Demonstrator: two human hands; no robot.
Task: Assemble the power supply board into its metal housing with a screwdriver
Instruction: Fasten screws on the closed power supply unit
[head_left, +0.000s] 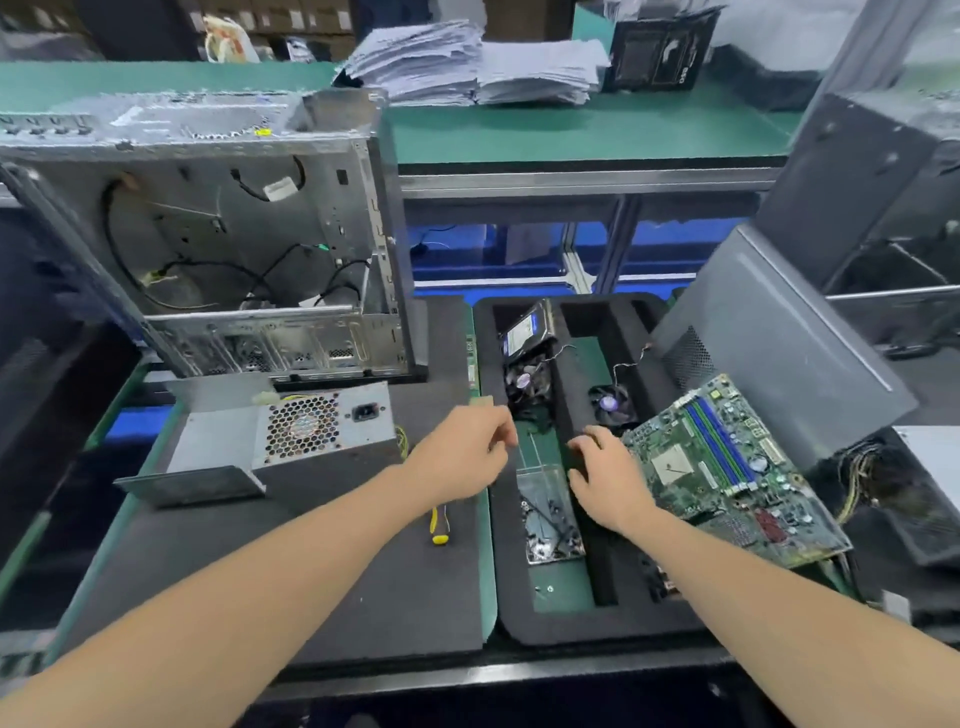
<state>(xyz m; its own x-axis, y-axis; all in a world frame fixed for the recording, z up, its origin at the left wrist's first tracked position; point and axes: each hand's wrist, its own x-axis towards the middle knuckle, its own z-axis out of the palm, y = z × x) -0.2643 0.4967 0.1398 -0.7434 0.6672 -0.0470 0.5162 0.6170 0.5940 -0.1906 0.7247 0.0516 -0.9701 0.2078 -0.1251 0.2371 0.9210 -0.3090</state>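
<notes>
The grey metal power supply housing (291, 436), with a honeycomb fan grille and a power socket, lies on the black mat at the left. Beside it, a yellow-and-black screwdriver (439, 526) lies on the mat, partly hidden under my left wrist. My left hand (462, 452) hovers over the mat's right edge with its fingers curled toward the thumb; motion blur hides whether anything is pinched. My right hand (608, 475) is over the black foam tray (571, 623), fingers bent down onto the divider beside a clear box of screws (550, 514).
An open computer case (234, 249) with loose cables stands behind the housing. A green motherboard (727, 467) leans on the tray's right side, under a grey side panel (779, 338). A hard drive (524, 332) and two small fans (613, 402) sit in the tray.
</notes>
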